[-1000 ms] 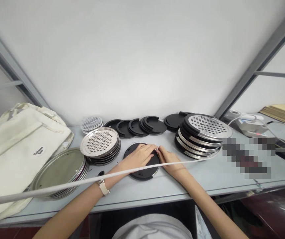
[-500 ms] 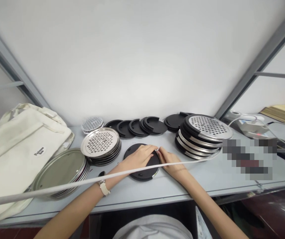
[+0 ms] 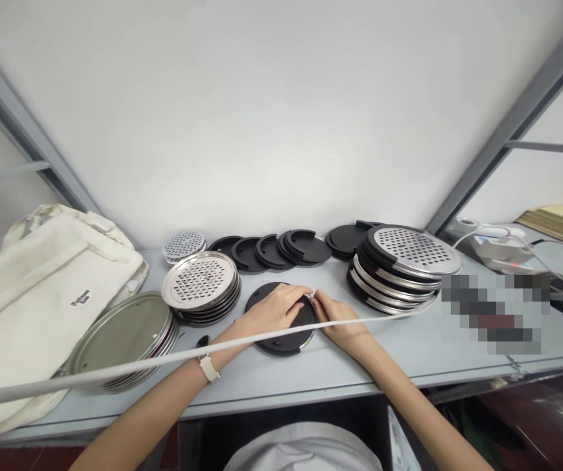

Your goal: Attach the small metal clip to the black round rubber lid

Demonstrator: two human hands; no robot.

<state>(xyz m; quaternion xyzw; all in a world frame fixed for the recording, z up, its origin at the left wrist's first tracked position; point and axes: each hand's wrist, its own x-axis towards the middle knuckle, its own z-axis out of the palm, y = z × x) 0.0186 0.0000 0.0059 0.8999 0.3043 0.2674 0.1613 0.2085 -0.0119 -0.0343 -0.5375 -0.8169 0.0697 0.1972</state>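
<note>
A round black disc (image 3: 280, 343) lies flat on the table in front of me, with a thin shiny metal edge showing at its lower right. Across its top rests my left hand (image 3: 277, 306), a watch on its wrist, fingers bent together over the far right rim. My right hand (image 3: 338, 319) grips the same rim from the right, its bent fingertips close to those of the left. The fingers hide that part of the rim. Behind are several black discs with raised part-rims (image 3: 308, 247). Perforated metal grater plates (image 3: 200, 281) are stacked to the left.
Grater plates with black rims form a tall stack (image 3: 409, 252) at the right. Smooth metal plates (image 3: 122, 333) and a cream cloth bag (image 3: 40, 281) lie left. A white cord (image 3: 178, 356) crosses before my wrists. White devices (image 3: 500, 248) stand far right, by grey frame posts.
Both hands stay at the disc's rim with almost the same grip. The view has shifted very slightly; nothing else has visibly moved.
</note>
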